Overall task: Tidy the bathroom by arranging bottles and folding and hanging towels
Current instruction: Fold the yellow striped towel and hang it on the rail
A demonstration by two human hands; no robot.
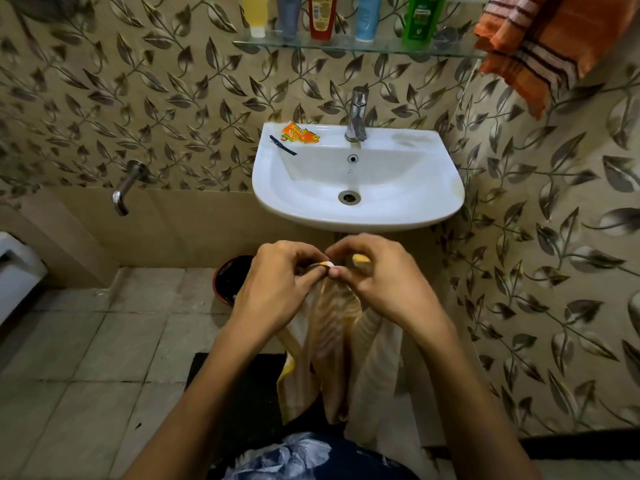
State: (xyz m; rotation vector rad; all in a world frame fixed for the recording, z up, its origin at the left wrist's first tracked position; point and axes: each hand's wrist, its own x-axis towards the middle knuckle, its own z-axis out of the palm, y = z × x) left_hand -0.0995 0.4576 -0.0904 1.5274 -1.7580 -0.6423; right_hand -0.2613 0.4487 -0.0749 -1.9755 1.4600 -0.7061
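1. Both hands meet just below the centre of the frame, in front of the sink (358, 216). The left hand (277, 285) and the right hand (377, 275) each pinch the top edge of a pale striped towel (337, 327) with curled fingers, and the cloth hangs down between the forearms toward the floor.
2. This towel looks unfolded and bunched; the corners seem to be being brought together, so folding is, in my judgement, at its start. Hanging it is left to do.
3. One orange striped towel (540, 39) already hangs at the upper right of the frame, beside the glass shelf (353, 50).
4. Five bottles stand in a row on that shelf at the top of the frame: yellow (255, 13), grey (289, 15), red (322, 15), blue (367, 17) and green (420, 17). They look arranged, so that part seems done.
5. Counted: two towels, five bottles, one sink with one tap (356, 114), and a second spout (126, 187) on the wall at the left.
6. Orange sachets (299, 134) and a thin dark item (282, 145) lie on the sink's upper-left rim; I cannot count the sachets exactly. A dark round bin (230, 277) stands on the floor just left of the hands.
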